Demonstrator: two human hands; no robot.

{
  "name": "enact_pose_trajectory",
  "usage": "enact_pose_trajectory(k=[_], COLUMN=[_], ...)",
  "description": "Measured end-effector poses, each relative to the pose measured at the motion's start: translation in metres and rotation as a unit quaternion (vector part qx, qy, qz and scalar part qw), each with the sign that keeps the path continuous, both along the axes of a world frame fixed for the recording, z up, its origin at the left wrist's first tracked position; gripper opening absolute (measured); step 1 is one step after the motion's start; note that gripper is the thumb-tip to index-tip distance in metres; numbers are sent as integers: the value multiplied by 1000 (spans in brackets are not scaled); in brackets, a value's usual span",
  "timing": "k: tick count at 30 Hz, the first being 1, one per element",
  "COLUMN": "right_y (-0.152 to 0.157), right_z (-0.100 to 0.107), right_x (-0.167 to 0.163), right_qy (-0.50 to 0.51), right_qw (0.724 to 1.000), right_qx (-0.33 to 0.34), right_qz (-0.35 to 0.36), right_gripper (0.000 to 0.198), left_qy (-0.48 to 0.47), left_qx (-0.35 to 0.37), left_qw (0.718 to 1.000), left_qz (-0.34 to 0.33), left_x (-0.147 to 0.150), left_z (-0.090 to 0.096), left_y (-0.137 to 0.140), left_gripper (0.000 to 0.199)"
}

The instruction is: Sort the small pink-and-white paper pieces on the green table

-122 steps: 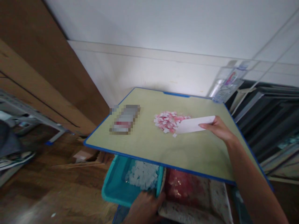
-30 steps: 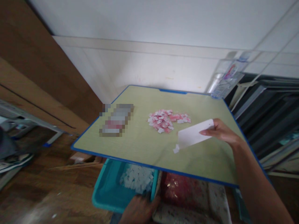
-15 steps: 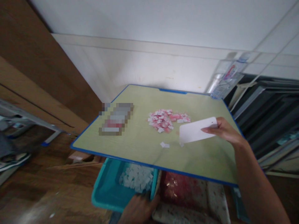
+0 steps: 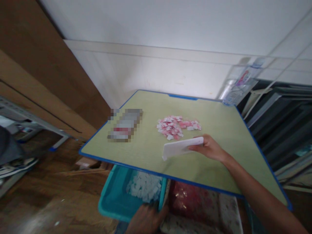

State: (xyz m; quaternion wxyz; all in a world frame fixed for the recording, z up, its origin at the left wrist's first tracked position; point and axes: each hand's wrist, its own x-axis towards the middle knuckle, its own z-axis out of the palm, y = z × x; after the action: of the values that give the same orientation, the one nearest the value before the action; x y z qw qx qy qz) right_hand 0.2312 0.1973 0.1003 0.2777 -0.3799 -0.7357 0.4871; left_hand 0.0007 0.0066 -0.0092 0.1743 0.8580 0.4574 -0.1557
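My right hand [image 4: 211, 148] pinches one end of a white rectangular card [image 4: 181, 146] with a small hole near its corner. The card is tilted over the light green tabletop [image 4: 146, 104], its lower left corner close to the surface. Just behind it lies a pile of small pink and white pieces [image 4: 170, 126]. Below the table's front edge, my left hand [image 4: 146, 219] grips the right front rim of a teal bin [image 4: 110, 201]. Many small white pieces [image 4: 145, 187] lie inside the bin. The left fingertips are dark and partly hidden.
A pixelated, blurred-out object [image 4: 126, 125] lies at the table's left. A clear bottle [image 4: 243, 81] stands at the back right corner. A stained tray with red contents [image 4: 185, 196] sits right of the bin. Dark panels [image 4: 280, 110] lean at the right.
My right hand has swept the card left and toward me, over the spot where a few loose pieces lay. Those pieces are now out of sight. My left hand stays at the bin.
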Motion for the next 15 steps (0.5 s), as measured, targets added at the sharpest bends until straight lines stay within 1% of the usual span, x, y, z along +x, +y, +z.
enact_pose_trajectory(k=[4,6,9,12,15], right_y=[-1,0,-1,-8,-16], right_z=[-1,-1,-1,-1,1], right_x=[0,2,0,-10,-22], right_qy=[50,41,6,-14,-56], right_qw=[997,997,999,1000,998], right_qx=[4,8,10,10,28], right_qz=[-57,-72,-52,-17,12], right_gripper=[21,21,23,25,26], left_qy=[4,3,2,5,6], left_qx=[2,1,4,1,-4], left_qw=[1000,1000,1000,1000,1000], left_qz=[-2,1,-1,-5,-9], left_x=[-1,-1,-1,0,1], left_z=[-4,-3,1,5,7], left_y=[-2,-2,0,3,5], left_gripper=[54,52,46,51,53])
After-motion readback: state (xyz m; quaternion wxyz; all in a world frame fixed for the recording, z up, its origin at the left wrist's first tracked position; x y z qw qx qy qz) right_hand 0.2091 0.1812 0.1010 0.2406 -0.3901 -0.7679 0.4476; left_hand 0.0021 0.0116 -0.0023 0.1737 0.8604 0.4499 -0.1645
